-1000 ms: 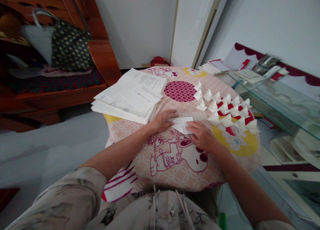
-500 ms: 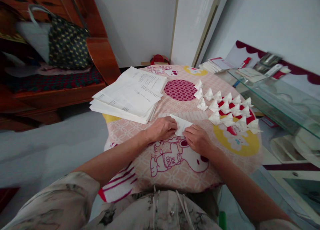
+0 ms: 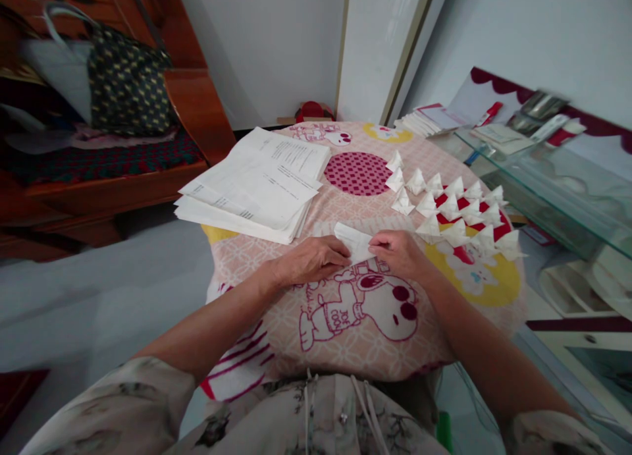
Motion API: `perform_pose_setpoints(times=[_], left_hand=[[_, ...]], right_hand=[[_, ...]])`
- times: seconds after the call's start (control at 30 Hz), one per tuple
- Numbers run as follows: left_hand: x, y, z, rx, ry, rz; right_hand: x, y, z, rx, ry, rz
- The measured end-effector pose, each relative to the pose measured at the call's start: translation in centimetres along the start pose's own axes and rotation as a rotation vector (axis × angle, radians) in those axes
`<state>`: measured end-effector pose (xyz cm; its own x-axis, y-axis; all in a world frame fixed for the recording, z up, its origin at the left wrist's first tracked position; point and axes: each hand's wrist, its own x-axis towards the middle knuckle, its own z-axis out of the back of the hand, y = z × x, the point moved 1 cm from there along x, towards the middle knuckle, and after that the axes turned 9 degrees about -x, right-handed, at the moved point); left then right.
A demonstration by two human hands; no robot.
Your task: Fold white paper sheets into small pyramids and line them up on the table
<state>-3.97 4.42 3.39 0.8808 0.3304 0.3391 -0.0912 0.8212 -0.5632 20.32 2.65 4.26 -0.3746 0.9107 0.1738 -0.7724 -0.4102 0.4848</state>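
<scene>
A small folded sheet of white paper [image 3: 356, 241] lies on the patterned tablecloth [image 3: 316, 323] in front of me. Its left end is under the bent, closed fingers of my left hand [image 3: 316, 259]. At the opposite end, my right hand [image 3: 399, 252] pinches the right edge between thumb and fingers. Just beyond my right hand stand several folded white paper pieces with pointed tips [image 3: 449, 206], set out in rows. To the far left of the folded sheet rests a stack of printed paper sheets [image 3: 251, 185].
A glass shelf [image 3: 538, 178] runs along the table's right side, with metal containers [image 3: 538, 112] and a red marker [image 3: 490, 114] near it. A wooden bench [image 3: 197, 106] holding a dark patterned bag [image 3: 128, 83] stands at the left. Another paper pile [image 3: 429, 120] sits at the back right.
My right hand has shifted from lying over the paper's lower right corner to pinching its right edge, slightly up and to the right. My left hand stays at the left end.
</scene>
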Motion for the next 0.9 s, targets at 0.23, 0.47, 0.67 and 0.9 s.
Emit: perform_pose_setpoints(times=[0.23, 0.47, 0.67, 0.9], left_hand=[[-0.5, 0.0, 0.3, 0.000, 0.047, 0.005], [-0.5, 0.4, 0.4, -0.053, 0.026, -0.009], [-0.6, 0.9, 0.3, -0.122, 0.027, -0.006], [-0.6, 0.9, 0.3, -0.146, 0.017, -0.001]], right_hand=[[0.6, 0.1, -1.3, -0.138, -0.063, -0.010], [-0.2, 0.3, -2.8, -0.311, -0.205, 0.071], [-0.4, 0.8, -3.1, -0.419, -0.241, 0.095], [-0.4, 0.8, -3.1, -0.422, -0.235, 0.087]])
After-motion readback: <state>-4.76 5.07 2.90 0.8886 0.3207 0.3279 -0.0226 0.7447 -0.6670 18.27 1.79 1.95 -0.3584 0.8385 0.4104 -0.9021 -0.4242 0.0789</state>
